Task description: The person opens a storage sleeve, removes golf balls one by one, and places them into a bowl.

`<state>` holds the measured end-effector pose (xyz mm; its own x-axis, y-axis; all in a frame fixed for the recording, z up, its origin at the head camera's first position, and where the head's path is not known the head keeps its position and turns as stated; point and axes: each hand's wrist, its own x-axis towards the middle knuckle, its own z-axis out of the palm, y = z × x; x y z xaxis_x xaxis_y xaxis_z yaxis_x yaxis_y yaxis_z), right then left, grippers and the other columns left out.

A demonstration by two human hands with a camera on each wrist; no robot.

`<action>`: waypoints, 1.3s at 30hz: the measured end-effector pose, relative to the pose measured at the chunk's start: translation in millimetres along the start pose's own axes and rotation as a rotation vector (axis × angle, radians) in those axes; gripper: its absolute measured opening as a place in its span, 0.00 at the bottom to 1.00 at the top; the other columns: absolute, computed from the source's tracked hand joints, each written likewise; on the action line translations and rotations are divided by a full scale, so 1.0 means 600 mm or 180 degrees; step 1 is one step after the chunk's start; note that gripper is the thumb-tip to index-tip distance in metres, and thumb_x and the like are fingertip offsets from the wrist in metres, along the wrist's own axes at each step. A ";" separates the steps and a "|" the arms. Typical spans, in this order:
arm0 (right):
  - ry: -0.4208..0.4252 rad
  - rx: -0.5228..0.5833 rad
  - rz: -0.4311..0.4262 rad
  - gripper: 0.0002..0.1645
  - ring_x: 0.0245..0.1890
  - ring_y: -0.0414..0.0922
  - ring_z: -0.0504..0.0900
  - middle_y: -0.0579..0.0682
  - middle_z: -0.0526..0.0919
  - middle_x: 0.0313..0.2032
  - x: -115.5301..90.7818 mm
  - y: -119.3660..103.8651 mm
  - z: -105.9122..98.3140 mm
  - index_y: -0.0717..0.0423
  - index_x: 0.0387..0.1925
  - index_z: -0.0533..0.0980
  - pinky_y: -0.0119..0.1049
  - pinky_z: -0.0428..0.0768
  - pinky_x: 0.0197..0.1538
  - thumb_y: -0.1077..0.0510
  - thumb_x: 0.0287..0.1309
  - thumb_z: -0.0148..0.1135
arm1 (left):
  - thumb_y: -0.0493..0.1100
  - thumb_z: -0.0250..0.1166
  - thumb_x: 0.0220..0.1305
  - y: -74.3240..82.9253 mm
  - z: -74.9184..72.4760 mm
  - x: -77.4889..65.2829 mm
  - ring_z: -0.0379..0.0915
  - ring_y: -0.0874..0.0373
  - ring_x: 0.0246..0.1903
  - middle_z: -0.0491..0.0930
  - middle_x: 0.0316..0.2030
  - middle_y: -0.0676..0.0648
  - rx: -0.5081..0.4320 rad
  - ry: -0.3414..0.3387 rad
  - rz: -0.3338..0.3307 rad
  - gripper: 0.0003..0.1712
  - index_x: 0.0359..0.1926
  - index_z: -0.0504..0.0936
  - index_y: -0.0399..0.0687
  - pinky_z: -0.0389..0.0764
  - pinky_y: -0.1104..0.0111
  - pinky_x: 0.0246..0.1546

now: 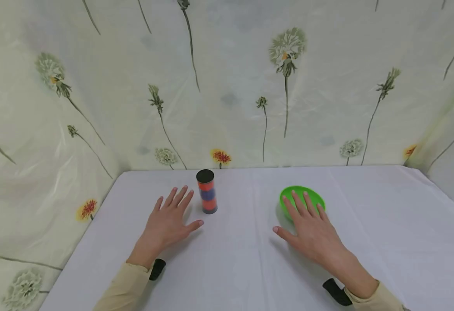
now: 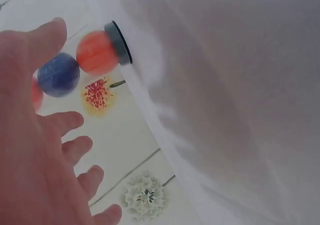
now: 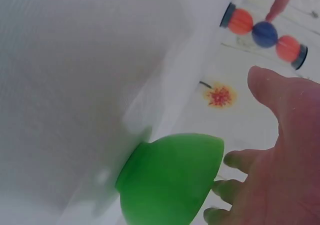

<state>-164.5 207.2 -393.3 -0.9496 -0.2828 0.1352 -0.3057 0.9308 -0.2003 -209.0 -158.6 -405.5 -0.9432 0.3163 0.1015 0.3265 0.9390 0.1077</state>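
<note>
A clear tube of balls (image 1: 207,194), with a black lid and orange, blue and orange balls stacked inside, stands upright on the table. Just left of it my left hand (image 1: 169,222) hovers with fingers spread, holding nothing. In the left wrist view, the tube's orange ball (image 2: 98,52) shows beyond my thumb. A bright green bowl (image 1: 302,198) sits to the right, partly hidden by my right hand (image 1: 314,235). That hand has its fingers spread above the near side of the bowl. The right wrist view shows the bowl (image 3: 172,177) upright on its base, near the fingertips.
A white cloth covers the table (image 1: 242,268). Behind it and on the left hangs a pale curtain (image 1: 227,86) printed with dandelions, meeting the table's back edge. Both forearms wear beige sleeves (image 1: 127,287), with a black strap piece (image 1: 336,292) under the right wrist.
</note>
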 end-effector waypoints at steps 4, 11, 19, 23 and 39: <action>0.0083 -0.0026 -0.0130 0.53 0.75 0.62 0.40 0.60 0.46 0.76 0.007 0.006 0.001 0.55 0.76 0.53 0.65 0.45 0.68 0.27 0.63 0.50 | 0.72 0.57 0.61 -0.010 -0.003 0.004 0.36 0.48 0.75 0.46 0.77 0.48 -0.0062 -0.0001 0.0120 0.52 0.77 0.54 0.51 0.44 0.44 0.69; 0.0315 0.0078 -0.0497 0.52 0.75 0.59 0.46 0.57 0.50 0.75 0.025 0.019 0.006 0.54 0.76 0.54 0.60 0.51 0.69 0.34 0.60 0.62 | 0.68 0.63 0.60 -0.023 -0.002 0.017 0.38 0.49 0.75 0.47 0.77 0.51 -0.0313 0.0116 0.0383 0.50 0.76 0.58 0.52 0.47 0.45 0.69; 0.0477 0.0388 -0.0734 0.50 0.73 0.57 0.54 0.56 0.57 0.73 0.050 0.024 0.000 0.55 0.74 0.59 0.57 0.59 0.66 0.43 0.56 0.70 | 0.63 0.68 0.57 -0.032 -0.004 0.031 0.42 0.50 0.75 0.51 0.76 0.52 -0.0790 0.0145 0.0391 0.50 0.75 0.60 0.51 0.49 0.46 0.69; 0.0593 0.0698 -0.0793 0.47 0.70 0.56 0.59 0.55 0.61 0.72 0.061 0.026 0.002 0.54 0.72 0.63 0.56 0.66 0.63 0.47 0.54 0.72 | 0.61 0.71 0.57 -0.035 -0.005 0.041 0.45 0.50 0.74 0.54 0.75 0.52 -0.1072 0.0078 0.0386 0.49 0.74 0.61 0.53 0.52 0.45 0.68; 0.0308 0.1727 -0.0342 0.46 0.67 0.56 0.66 0.51 0.68 0.68 0.094 0.023 0.003 0.49 0.70 0.65 0.56 0.66 0.63 0.41 0.54 0.72 | 0.54 0.75 0.53 -0.044 0.004 0.062 0.55 0.50 0.70 0.63 0.70 0.55 -0.2288 -0.0190 0.0045 0.46 0.72 0.64 0.62 0.60 0.47 0.65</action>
<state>-222.6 203.9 -389.9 -0.9083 -0.3231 0.2656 -0.4163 0.6381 -0.6477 -252.9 -171.2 -407.0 -0.9336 0.3541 0.0556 0.2790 0.6204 0.7330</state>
